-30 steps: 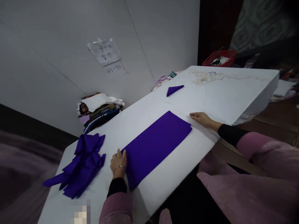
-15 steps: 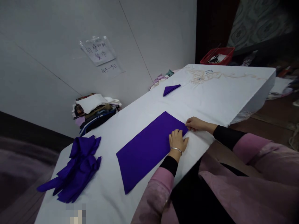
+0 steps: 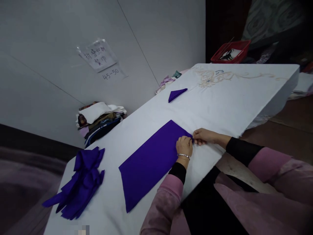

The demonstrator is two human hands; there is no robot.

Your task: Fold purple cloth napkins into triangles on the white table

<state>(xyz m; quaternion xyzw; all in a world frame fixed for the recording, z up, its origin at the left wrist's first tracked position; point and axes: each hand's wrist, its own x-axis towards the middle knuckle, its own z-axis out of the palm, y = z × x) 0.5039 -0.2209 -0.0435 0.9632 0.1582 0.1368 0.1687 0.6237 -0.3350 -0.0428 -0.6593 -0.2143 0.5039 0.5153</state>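
Note:
A purple cloth napkin (image 3: 146, 163), folded into a flat rectangle, lies on the white tablecloth in front of me. At its right-hand corner, my right hand (image 3: 204, 135) has thumb and fingers pinched on the edge. My left hand (image 3: 184, 146), a silver bangle at its wrist, rests on the napkin right beside that corner. Its fingers are curled and drawn together on the fabric, with the thumb close to the right hand's fingertips. Farther up the table sits a small purple napkin folded into a triangle (image 3: 177, 95).
A loose heap of purple napkins (image 3: 84, 182) lies at the table's left end. Stacked clothes (image 3: 101, 119) stand between table and wall, below a handwritten sign (image 3: 99, 55). Beyond the far end is a red basket (image 3: 231, 52). The table's front edge runs close to my body.
My left hand's fingers have curled and its thumb has come in toward the corner. The napkin's right corner is now gathered between both hands. The view has shifted slightly.

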